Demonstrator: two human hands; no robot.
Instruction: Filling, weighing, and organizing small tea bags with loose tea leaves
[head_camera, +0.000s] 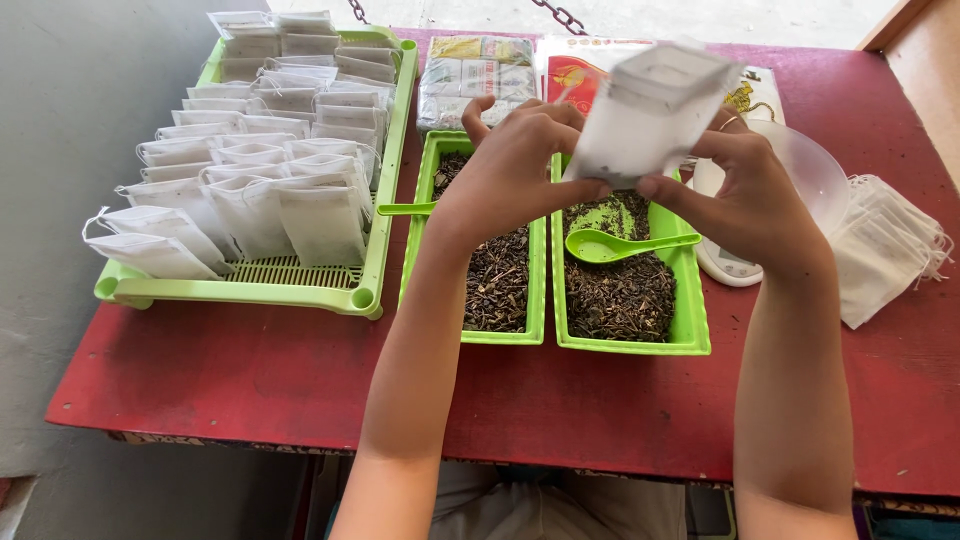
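Note:
My left hand (515, 160) and my right hand (750, 195) together hold a small white fabric pouch (650, 110) upright above two green trays, each pinching its lower edge. The pouch's top looks open. Below it the right green tray (690, 330) holds dark dried leaves and a green spoon (615, 245). The left green tray (535, 300) also holds dark leaves, with a green spoon handle (405, 209) sticking out at its left.
A large green slatted tray (300, 285) at the left holds several filled white pouches. A stack of empty pouches (885, 245) lies at the right beside a clear bowl (815, 165) on a white scale (725, 265). Packets (475, 70) sit at the back of the red table (250, 370).

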